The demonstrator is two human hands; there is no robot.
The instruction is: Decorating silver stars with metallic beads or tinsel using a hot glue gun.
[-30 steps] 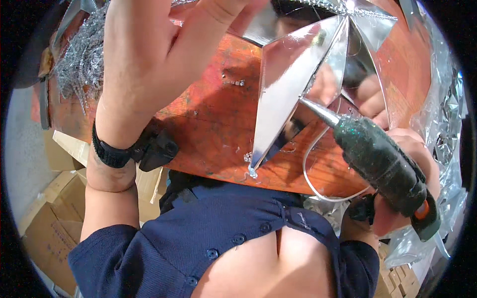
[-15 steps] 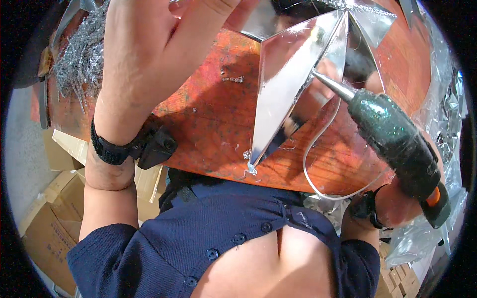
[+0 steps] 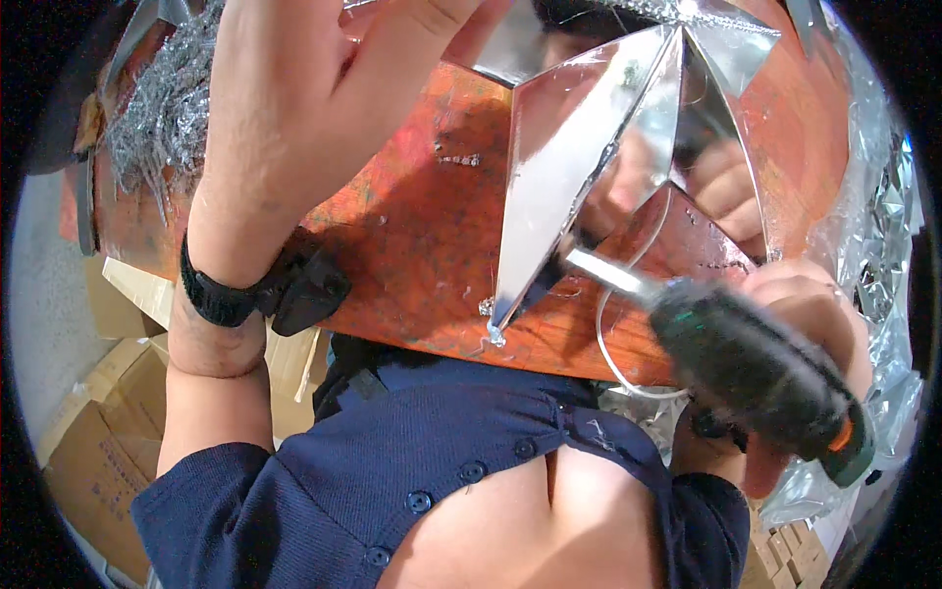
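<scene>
My right hand (image 3: 810,299) is wrapped round a dark green and black glue gun (image 3: 751,363) with an orange spot near its rear end. Its metal nozzle points left and up, with its tip at a seam of a mirrored silver star (image 3: 559,147). An uneven line of glue runs down that seam. One long point of the star reaches toward the table's near edge, with a silvery tuft at its tip. My left hand (image 3: 294,108) lies over the star's left side, thumb stretched out; its fingers run out of the top of the picture, so their grip is hidden.
The red-brown wooden table (image 3: 392,255) carries silver tinsel (image 3: 162,118) at the far left and a small sparkly scrap (image 3: 459,159). A white cord (image 3: 610,339) loops near the gun. Crumpled clear and silver film (image 3: 888,265) hangs on the right; cardboard boxes (image 3: 108,442) stand lower left.
My right hand has drawn the glue gun down and left along the seam, toward the star's near point. The left hand and the star have barely moved.
</scene>
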